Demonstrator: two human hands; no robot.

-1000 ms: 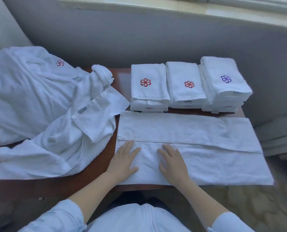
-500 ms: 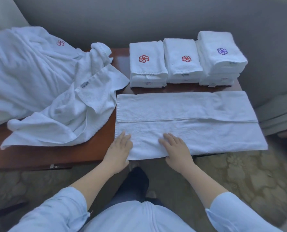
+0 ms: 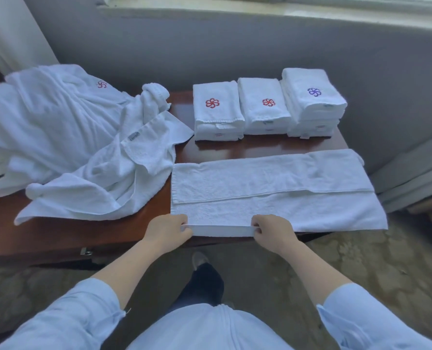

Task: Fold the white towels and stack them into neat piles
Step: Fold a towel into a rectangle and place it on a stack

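A long white towel (image 3: 273, 188) lies flat across the right half of the brown table (image 3: 83, 238), its far third folded toward me. My left hand (image 3: 168, 229) and my right hand (image 3: 273, 231) both pinch the towel's near edge, which is lifted slightly off the table. Behind it stand three piles of folded towels: one with a red flower (image 3: 216, 109), one with a red flower (image 3: 264, 104), and a taller one with a purple flower (image 3: 312, 97). A heap of unfolded white towels (image 3: 66, 142) covers the left of the table.
A grey wall with a window sill runs behind the table. The towel's right end overhangs the table's edge. Patterned carpet and my shoe (image 3: 199, 258) lie below. Stacked pale boards (image 3: 411, 178) stand at the right.
My hands slid from lying flat on the towel back to its near edge and took hold of it. The edge now lifts a little.
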